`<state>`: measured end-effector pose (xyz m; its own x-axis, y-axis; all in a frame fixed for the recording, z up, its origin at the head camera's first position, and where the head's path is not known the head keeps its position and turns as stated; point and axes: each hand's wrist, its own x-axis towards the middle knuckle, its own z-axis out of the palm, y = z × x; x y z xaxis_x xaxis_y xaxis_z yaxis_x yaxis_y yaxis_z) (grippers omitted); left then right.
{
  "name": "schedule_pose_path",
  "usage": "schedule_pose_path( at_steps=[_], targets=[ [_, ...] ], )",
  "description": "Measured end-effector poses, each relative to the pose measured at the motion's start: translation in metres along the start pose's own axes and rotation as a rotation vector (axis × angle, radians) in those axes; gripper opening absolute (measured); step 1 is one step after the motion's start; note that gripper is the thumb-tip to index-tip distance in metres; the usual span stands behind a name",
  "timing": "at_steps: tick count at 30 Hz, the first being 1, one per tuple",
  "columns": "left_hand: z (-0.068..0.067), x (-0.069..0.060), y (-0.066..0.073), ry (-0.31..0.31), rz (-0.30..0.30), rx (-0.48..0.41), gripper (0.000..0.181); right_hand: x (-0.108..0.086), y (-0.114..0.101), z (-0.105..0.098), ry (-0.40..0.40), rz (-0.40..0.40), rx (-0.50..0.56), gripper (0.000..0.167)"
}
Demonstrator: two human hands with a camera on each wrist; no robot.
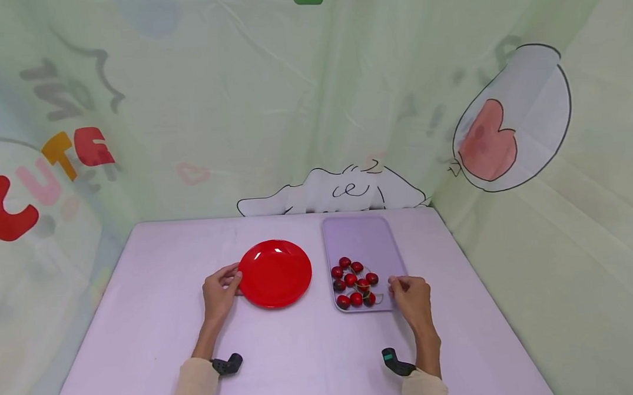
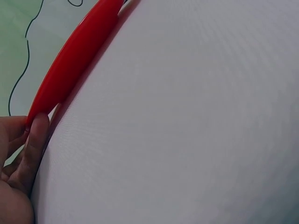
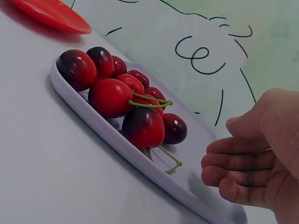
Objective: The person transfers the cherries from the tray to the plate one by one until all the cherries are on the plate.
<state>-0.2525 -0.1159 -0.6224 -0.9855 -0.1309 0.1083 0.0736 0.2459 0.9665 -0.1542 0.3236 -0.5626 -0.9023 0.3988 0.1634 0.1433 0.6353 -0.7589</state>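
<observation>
At the left side of a round red plate (image 1: 275, 274), my left hand (image 1: 219, 293) pinches the rim between thumb and fingers. The left wrist view shows the plate (image 2: 77, 60) edge-on, close to the tabletop, with the thumb (image 2: 36, 140) against its rim. My right hand (image 1: 412, 299) is over the near right edge of a pale purple tray (image 1: 357, 234). In the right wrist view its fingers (image 3: 240, 161) are loosely bent and hold nothing. Several dark red cherries (image 1: 350, 279), some with green stems (image 3: 152, 100), lie in the near left part of the tray, apart from that hand.
Both things are on a table with a pale lilac surface (image 1: 291, 357). A printed curtain (image 1: 227, 107) hangs behind the table and along its sides. Each wrist wears a black device, such as the one (image 1: 397, 362) on the right.
</observation>
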Motion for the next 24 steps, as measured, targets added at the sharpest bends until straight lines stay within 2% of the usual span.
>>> schedule_pose_path(
  at_steps=[10,19,24],
  targets=[
    [-0.0012,-0.0016,-0.0007,-0.002,0.007,-0.001,0.034,-0.0033,-0.0035,-0.0026,-0.095,0.078,-0.031,0.027],
    [-0.0011,-0.0017,0.0030,-0.006,-0.002,0.004,0.034,-0.0030,-0.0075,-0.0035,-0.172,0.091,-0.033,0.025],
    [-0.0008,-0.0022,0.0039,-0.003,-0.002,0.000,0.034,-0.0017,-0.0050,-0.0023,-0.190,0.087,-0.047,0.021]
  ],
)
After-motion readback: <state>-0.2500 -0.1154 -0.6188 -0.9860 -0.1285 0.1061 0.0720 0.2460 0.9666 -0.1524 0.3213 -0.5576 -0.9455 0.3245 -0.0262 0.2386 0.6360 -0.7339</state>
